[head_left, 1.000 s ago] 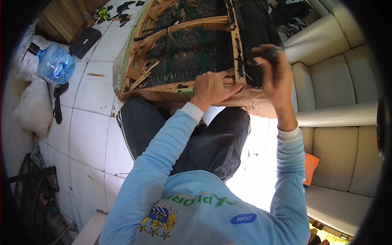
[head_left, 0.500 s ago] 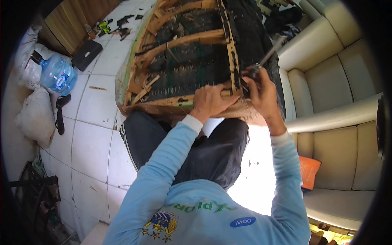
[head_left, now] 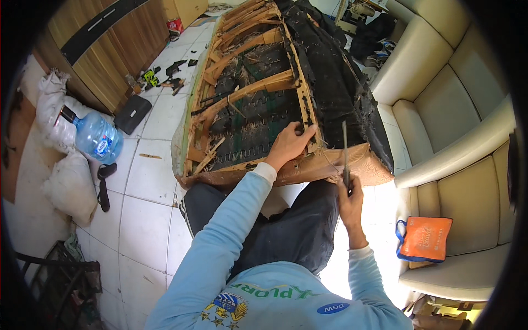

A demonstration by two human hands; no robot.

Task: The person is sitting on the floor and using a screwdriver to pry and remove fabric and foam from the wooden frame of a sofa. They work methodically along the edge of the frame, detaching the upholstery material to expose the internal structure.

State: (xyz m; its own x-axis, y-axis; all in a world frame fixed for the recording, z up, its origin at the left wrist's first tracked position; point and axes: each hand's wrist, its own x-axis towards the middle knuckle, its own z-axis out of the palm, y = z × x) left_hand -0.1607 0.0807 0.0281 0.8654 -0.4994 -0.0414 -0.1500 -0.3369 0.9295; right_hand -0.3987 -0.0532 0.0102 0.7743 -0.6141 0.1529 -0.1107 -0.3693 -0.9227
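At upper centre we see the wooden frame (head_left: 275, 82); our left hand (head_left: 288, 145) is clamped near its lower right corner; right of centre, our right hand (head_left: 351, 201) grips a tool (head_left: 346, 149).

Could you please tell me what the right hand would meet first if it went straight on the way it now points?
Probably the brown covering on the near end of the wooden frame, though depth is unclear and the right hand might pass above it.
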